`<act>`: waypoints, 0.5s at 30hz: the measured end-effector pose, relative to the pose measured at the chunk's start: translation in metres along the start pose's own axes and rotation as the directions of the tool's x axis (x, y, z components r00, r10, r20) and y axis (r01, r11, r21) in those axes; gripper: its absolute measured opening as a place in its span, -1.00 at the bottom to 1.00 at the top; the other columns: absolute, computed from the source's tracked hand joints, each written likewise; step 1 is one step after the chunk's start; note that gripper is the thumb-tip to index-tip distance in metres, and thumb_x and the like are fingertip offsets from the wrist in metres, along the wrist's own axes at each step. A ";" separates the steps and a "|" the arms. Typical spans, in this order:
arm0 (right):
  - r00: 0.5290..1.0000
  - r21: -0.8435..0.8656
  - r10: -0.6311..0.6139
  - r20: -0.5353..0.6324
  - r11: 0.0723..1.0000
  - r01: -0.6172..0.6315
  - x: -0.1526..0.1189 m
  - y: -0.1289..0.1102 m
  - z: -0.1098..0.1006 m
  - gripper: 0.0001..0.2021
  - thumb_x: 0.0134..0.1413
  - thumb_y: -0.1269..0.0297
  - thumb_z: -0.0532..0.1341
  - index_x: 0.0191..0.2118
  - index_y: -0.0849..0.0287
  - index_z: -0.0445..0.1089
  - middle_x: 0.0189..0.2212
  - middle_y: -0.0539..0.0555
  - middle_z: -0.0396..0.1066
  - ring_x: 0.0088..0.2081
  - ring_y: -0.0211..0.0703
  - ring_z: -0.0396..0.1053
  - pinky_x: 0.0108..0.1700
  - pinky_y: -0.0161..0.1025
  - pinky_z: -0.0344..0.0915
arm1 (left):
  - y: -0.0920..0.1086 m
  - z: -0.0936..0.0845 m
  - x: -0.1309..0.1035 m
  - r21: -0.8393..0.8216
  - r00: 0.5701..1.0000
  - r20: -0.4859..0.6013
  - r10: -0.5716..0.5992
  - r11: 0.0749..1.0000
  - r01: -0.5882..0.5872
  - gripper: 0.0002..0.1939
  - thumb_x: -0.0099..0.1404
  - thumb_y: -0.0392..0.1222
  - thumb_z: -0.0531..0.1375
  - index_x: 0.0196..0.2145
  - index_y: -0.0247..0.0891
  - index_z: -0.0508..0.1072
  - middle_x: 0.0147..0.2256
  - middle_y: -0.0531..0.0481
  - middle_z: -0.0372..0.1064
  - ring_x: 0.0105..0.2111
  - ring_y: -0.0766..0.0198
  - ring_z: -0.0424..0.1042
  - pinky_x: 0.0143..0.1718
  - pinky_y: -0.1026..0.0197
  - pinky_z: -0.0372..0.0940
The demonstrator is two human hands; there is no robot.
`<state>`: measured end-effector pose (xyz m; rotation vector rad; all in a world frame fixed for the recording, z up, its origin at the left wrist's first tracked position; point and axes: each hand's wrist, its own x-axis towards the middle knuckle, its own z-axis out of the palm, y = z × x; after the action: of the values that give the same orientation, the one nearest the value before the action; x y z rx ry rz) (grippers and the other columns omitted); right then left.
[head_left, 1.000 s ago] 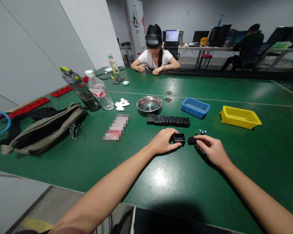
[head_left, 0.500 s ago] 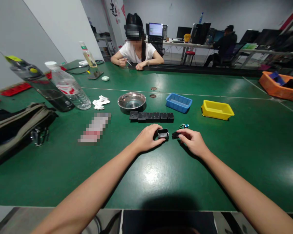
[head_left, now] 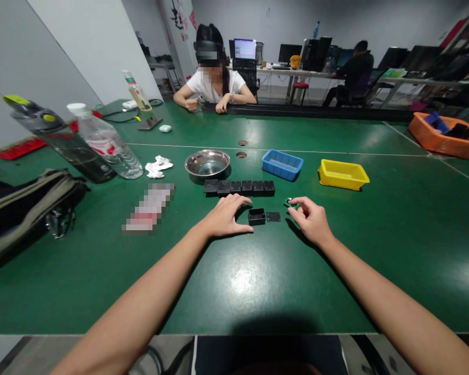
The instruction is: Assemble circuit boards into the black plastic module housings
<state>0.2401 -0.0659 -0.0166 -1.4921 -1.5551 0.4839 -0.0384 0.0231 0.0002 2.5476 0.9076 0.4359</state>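
Observation:
An open black box [head_left: 257, 216] stands on the green table, its inside facing up. Just left of it, my left hand [head_left: 230, 216] has thumb and fingers spread apart and holds nothing. A flat black lid [head_left: 273, 216] lies right beside the box. My right hand [head_left: 308, 216] pinches a small green circuit board [head_left: 291, 203] between thumb and fingers, to the right of the lid. Behind the box runs a row of several closed black boxes [head_left: 247, 188].
Farther back are a steel bowl [head_left: 207, 164], a blue tray [head_left: 282, 165] and a yellow tray [head_left: 343, 175]. Bottles [head_left: 105, 140], a bag [head_left: 31, 208] and crumpled tissue [head_left: 158, 166] lie left. An orange basket [head_left: 445, 140] is far right; a person [head_left: 214, 88] sits opposite.
My left hand has let go of the open box and spread. My right hand has put the black lid down flat beside the box and taken hold of the circuit board.

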 end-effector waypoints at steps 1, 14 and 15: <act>1.000 -0.071 -0.014 -0.013 0.997 0.013 0.003 0.002 -0.002 -0.67 0.11 0.06 0.26 -0.12 0.20 0.47 -0.62 -0.14 0.15 -0.56 -0.25 0.16 -0.38 -0.27 0.16 | 0.000 0.001 0.001 0.027 1.000 0.018 0.006 1.000 -0.007 -0.35 0.11 0.21 0.40 0.05 -0.16 0.38 -0.01 -0.14 0.39 0.00 -0.04 0.38 0.07 -0.08 0.26; 0.998 -0.482 0.056 -0.034 0.874 -0.065 0.041 0.029 -0.018 -0.64 0.06 0.13 0.30 -0.03 0.14 0.43 -0.38 0.06 0.50 -0.33 -0.04 0.44 -0.27 -0.21 0.24 | 0.001 0.011 0.012 0.098 0.998 -0.045 -0.054 0.993 0.058 -0.57 0.25 0.10 0.28 -0.04 -0.23 0.45 -0.13 -0.11 0.44 -0.10 0.03 0.41 -0.03 0.02 0.28; 0.996 -0.481 0.069 -0.052 0.872 -0.085 0.038 0.027 -0.018 -0.58 0.06 0.11 0.31 0.03 0.14 0.38 -0.40 0.04 0.49 -0.35 -0.03 0.44 -0.30 -0.22 0.22 | 0.002 0.010 0.012 0.110 0.996 -0.043 -0.074 0.991 0.078 -0.51 0.23 0.12 0.30 0.01 -0.22 0.43 -0.10 -0.12 0.43 -0.07 0.02 0.41 0.00 0.00 0.28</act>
<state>0.2758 -0.0301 -0.0160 -1.9350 -1.6718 0.1082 -0.0244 0.0265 -0.0060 2.6017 1.0676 0.4241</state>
